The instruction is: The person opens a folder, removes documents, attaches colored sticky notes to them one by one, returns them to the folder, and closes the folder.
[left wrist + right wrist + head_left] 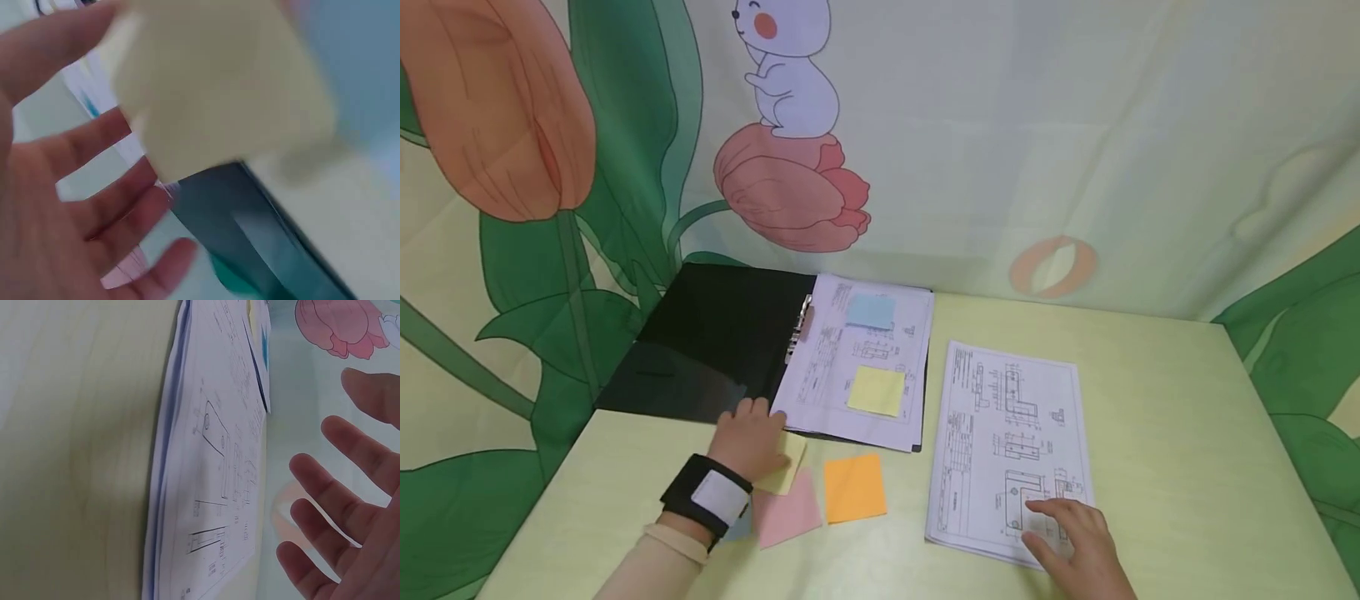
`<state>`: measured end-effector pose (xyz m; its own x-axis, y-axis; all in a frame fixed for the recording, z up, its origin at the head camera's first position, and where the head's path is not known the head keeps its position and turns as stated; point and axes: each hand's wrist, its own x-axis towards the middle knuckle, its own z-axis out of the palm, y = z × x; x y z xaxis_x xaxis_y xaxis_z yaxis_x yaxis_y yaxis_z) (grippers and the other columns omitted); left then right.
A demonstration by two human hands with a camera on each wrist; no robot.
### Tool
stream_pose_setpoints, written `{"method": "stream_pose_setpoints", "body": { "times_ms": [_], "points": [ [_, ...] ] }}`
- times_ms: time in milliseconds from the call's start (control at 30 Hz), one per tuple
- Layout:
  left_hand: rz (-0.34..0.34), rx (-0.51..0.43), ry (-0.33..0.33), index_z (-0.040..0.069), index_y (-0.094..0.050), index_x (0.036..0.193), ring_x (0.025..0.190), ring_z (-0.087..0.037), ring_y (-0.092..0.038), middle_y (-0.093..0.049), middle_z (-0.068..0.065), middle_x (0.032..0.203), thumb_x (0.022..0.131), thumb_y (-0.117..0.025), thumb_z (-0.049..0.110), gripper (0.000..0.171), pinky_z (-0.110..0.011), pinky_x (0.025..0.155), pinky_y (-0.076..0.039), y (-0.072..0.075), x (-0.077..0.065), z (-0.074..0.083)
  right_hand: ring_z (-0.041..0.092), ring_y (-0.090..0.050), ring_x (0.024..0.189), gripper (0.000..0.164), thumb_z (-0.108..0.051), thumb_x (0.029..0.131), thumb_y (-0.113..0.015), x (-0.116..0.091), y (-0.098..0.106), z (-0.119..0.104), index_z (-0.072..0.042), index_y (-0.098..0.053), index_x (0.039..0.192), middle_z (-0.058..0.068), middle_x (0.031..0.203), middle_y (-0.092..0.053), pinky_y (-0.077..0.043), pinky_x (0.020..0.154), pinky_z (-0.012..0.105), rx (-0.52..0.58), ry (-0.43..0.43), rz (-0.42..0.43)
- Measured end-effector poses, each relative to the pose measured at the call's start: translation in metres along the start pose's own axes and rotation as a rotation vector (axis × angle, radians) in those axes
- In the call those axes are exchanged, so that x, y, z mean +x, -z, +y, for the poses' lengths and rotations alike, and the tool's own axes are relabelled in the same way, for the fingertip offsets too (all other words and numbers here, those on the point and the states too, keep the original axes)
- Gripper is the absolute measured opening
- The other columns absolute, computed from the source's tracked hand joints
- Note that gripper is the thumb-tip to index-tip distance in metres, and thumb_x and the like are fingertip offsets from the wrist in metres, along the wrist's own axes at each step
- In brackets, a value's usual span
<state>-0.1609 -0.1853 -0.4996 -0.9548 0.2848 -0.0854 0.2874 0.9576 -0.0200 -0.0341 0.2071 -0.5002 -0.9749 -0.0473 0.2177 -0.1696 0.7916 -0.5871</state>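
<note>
1. Presently my left hand pinches a pale yellow square paper note by its edge, between thumb and fingers.
2. That note sits just off the near edge of an open black ring binder, overlapping a pink square paper note; whether they touch, I cannot tell.
3. An orange square paper note lies just right of the pink one.
4. My right hand holds nothing, fingers spread over a stack of white printed drawings.
</note>
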Motion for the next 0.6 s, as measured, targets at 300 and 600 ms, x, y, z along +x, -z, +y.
{"method": "stream_pose_setpoints", "body": {
  "times_ms": [300,600],
  "points": [
    [-0.011,-0.034,-0.206,0.008,-0.062,0.096,0.082,-0.023,-0.042,-0.048,-0.004,0.082,0.059,-0.078,0.057,0.063,-0.038,0.074,-0.039,-0.012,0.001,0.068,0.028,-0.043,0.105,0.031,-0.019,0.077,-0.075,0.001,0.0,-0.001,-0.013,-0.067,0.106,0.002,0.107,-0.058,-0.036,0.086,0.048,0.009,-0.019,-0.025],
    [-0.136,-0.614,-0.191,0.014,-0.052,0.083,0.064,-0.013,-0.05,-0.052,0.005,0.069,0.071,-0.08,0.021,0.031,-0.03,0.064,-0.039,0.006,0.005,0.075,0.022,-0.046,0.097,0.035,-0.015,0.068,-0.081,0.0,-0.011,-0.009,-0.013,-0.068,0.1,-0.002,0.102,-0.058,-0.039,0.079,0.042,-0.013,0.118,0.031]
  ]
}}
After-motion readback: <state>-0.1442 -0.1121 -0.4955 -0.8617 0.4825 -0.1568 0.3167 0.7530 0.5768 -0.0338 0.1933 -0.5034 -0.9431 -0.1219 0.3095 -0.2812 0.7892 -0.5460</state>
